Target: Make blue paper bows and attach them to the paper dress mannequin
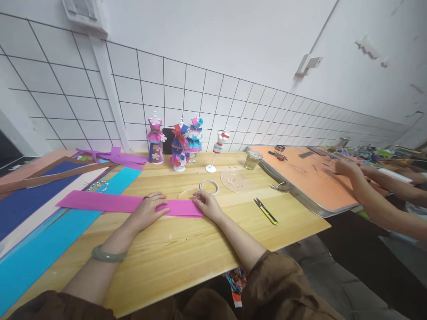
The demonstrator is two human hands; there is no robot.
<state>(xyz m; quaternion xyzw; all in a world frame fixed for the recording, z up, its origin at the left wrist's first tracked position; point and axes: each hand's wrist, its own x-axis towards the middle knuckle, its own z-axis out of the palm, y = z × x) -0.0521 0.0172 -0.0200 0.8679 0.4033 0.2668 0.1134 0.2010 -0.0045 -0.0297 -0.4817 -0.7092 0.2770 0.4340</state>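
Note:
A long pink strip (pixel 110 202) lies across the wooden table, its left part over a blue strip (pixel 80 222). My left hand (pixel 149 211) rests on the middle of the pink strip, palm down with fingers spread a little. At the strip's right end is my right hand (pixel 207 206), with thumb and fingers closed on its edge. Just behind my right hand lies a white ring of tape (pixel 209 186). Yellow-handled snips (pixel 266 211) lie to the right of that hand.
Several small dressed mannequins, one of them pink (pixel 155 138), stand along the wall beside a lidded cup (pixel 252 160). Coloured sheets (pixel 36 204) cover the left side. Another person's hands work over an orange table (pixel 300 178) at right.

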